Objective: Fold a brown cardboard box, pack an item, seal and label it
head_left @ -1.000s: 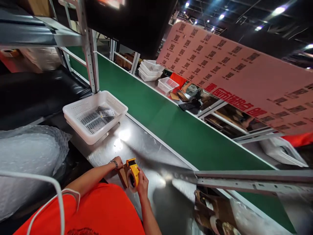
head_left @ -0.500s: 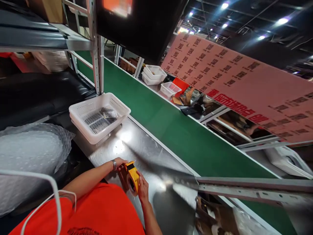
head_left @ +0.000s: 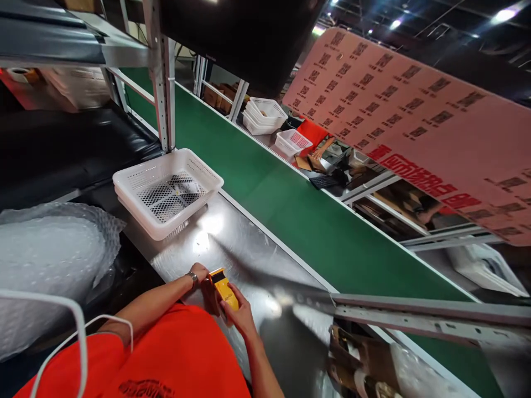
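On the polished, reflective steel tabletop [head_left: 249,260], just short of the person's orange shirt, a yellow plastic tape dispenser [head_left: 223,288] is held between both hands. The right hand [head_left: 239,313] is closed around its near end. The left hand [head_left: 199,273], wearing a wrist bracelet, is pressed against its far side; how firmly its fingers are curled cannot be told. Beyond the dispenser, a white perforated plastic basket [head_left: 167,190] of rectangular shape is seen. Crinkled bubble wrap [head_left: 50,260] lies left of the dispenser, well apart.
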